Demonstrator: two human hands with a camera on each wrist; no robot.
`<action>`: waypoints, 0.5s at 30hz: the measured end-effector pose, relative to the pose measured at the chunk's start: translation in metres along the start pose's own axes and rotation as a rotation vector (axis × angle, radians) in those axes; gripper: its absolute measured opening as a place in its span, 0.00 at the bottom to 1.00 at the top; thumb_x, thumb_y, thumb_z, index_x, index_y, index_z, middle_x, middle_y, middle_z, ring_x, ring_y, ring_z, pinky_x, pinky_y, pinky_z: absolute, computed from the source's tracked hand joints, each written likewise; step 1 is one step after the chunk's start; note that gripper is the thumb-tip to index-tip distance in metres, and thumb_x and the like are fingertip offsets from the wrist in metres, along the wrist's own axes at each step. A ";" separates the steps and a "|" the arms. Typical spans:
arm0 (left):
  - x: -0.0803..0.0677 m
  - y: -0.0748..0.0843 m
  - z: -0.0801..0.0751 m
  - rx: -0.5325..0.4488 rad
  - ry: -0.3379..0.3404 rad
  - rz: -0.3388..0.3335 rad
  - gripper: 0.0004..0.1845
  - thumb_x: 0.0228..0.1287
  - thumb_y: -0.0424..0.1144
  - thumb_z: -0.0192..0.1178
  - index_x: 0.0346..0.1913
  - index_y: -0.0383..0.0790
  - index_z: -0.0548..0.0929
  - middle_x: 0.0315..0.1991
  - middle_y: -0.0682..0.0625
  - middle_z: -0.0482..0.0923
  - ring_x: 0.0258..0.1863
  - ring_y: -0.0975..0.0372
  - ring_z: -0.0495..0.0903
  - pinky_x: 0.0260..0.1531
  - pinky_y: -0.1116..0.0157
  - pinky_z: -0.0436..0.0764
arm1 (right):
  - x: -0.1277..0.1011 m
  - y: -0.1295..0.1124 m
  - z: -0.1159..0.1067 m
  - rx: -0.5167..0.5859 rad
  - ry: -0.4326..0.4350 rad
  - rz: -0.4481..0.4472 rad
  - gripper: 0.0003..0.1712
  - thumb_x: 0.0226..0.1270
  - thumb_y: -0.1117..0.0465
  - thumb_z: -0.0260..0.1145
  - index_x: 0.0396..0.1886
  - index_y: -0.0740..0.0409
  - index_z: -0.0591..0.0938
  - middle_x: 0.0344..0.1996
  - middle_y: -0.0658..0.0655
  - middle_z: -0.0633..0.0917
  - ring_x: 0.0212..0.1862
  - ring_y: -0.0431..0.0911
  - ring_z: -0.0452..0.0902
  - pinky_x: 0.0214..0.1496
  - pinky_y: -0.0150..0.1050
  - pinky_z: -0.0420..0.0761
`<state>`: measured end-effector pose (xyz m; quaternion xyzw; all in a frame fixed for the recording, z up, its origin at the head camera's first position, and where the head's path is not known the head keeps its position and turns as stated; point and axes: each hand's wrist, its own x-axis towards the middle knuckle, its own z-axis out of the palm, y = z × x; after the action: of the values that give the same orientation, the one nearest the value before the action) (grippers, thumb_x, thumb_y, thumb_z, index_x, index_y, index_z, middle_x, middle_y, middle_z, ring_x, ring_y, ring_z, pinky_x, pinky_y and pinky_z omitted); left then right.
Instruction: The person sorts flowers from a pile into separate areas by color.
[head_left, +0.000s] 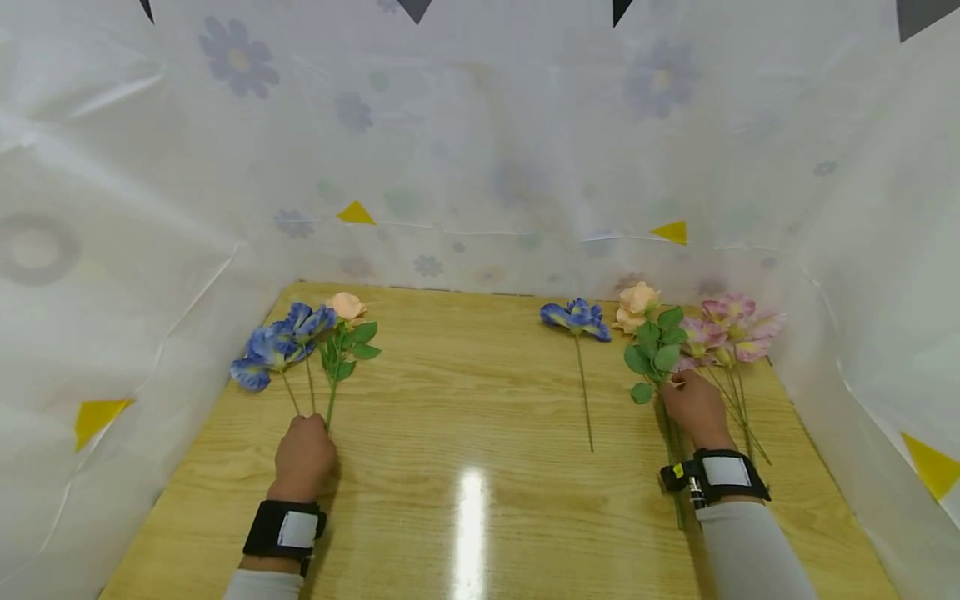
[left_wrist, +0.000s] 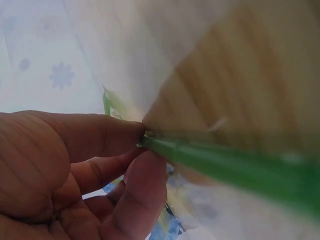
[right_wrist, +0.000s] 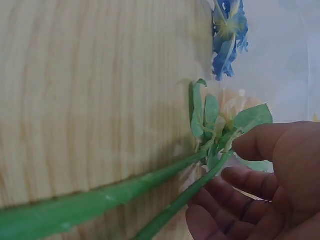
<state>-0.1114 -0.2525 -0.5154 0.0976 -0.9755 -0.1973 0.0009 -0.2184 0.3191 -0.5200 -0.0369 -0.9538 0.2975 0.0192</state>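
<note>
On the wooden table (head_left: 465,392), my left hand (head_left: 303,454) grips the stems of a small bunch: blue flowers (head_left: 277,342) and a peach rose (head_left: 347,306) with green leaves. In the left wrist view thumb and fingers (left_wrist: 145,142) pinch a green stem (left_wrist: 225,162). My right hand (head_left: 693,404) lies over the stems of a leafy peach rose (head_left: 637,302), beside pink flowers (head_left: 731,329). In the right wrist view its thumb and curled fingers (right_wrist: 240,160) close around a thin green stem (right_wrist: 175,200) just below the leaves (right_wrist: 205,112).
A single blue flower (head_left: 576,317) lies alone between the hands, its stem pointing towards me; it also shows at the top of the right wrist view (right_wrist: 229,30). White flower-printed plastic sheeting (head_left: 480,150) walls the table at the back and on both sides.
</note>
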 end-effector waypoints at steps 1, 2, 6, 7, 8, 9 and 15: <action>0.000 0.000 0.000 -0.003 0.001 0.001 0.07 0.61 0.21 0.50 0.37 0.19 0.77 0.32 0.30 0.72 0.35 0.36 0.76 0.36 0.41 0.77 | -0.001 -0.001 0.000 0.012 0.015 0.008 0.25 0.75 0.57 0.54 0.57 0.76 0.75 0.46 0.77 0.80 0.34 0.59 0.79 0.32 0.50 0.76; 0.000 0.000 0.000 -0.006 0.000 0.001 0.07 0.62 0.21 0.50 0.37 0.19 0.77 0.32 0.30 0.72 0.35 0.36 0.76 0.35 0.41 0.77 | -0.002 -0.003 0.001 0.027 0.030 0.018 0.25 0.76 0.56 0.54 0.57 0.76 0.75 0.46 0.76 0.80 0.36 0.60 0.79 0.33 0.51 0.76; 0.000 -0.002 0.000 -0.041 -0.002 -0.006 0.09 0.61 0.22 0.51 0.42 0.20 0.77 0.34 0.29 0.74 0.36 0.36 0.77 0.36 0.42 0.77 | -0.009 -0.009 0.003 0.069 0.134 -0.002 0.23 0.75 0.58 0.54 0.55 0.74 0.77 0.44 0.75 0.81 0.36 0.61 0.79 0.33 0.51 0.76; 0.000 -0.001 -0.001 -0.056 -0.007 -0.006 0.11 0.61 0.23 0.52 0.44 0.20 0.77 0.35 0.29 0.75 0.37 0.36 0.77 0.36 0.42 0.77 | -0.011 -0.010 0.004 0.073 0.163 -0.015 0.22 0.74 0.58 0.54 0.53 0.74 0.78 0.43 0.74 0.82 0.35 0.60 0.79 0.33 0.50 0.75; 0.000 -0.001 -0.001 -0.069 -0.016 -0.008 0.13 0.60 0.23 0.52 0.46 0.20 0.77 0.37 0.29 0.76 0.38 0.37 0.78 0.37 0.43 0.77 | -0.012 -0.011 0.004 0.078 0.186 -0.028 0.21 0.74 0.59 0.54 0.52 0.74 0.79 0.41 0.73 0.82 0.34 0.59 0.79 0.32 0.49 0.74; 0.000 0.000 -0.002 -0.086 -0.024 -0.010 0.15 0.60 0.23 0.52 0.49 0.20 0.77 0.37 0.29 0.77 0.38 0.38 0.78 0.36 0.44 0.77 | -0.013 -0.013 0.005 0.078 0.212 -0.042 0.20 0.74 0.60 0.54 0.51 0.74 0.80 0.39 0.72 0.83 0.32 0.58 0.78 0.32 0.48 0.74; -0.001 0.009 -0.009 -0.194 -0.074 -0.007 0.19 0.62 0.25 0.52 0.55 0.21 0.76 0.31 0.40 0.79 0.24 0.53 0.76 0.25 0.56 0.74 | -0.017 -0.022 0.012 0.088 0.257 -0.089 0.16 0.75 0.61 0.53 0.46 0.69 0.81 0.35 0.68 0.83 0.25 0.51 0.73 0.30 0.45 0.71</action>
<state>-0.1116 -0.2470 -0.5038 0.0933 -0.9507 -0.2945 -0.0265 -0.2032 0.2928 -0.5174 -0.0314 -0.9301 0.3308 0.1562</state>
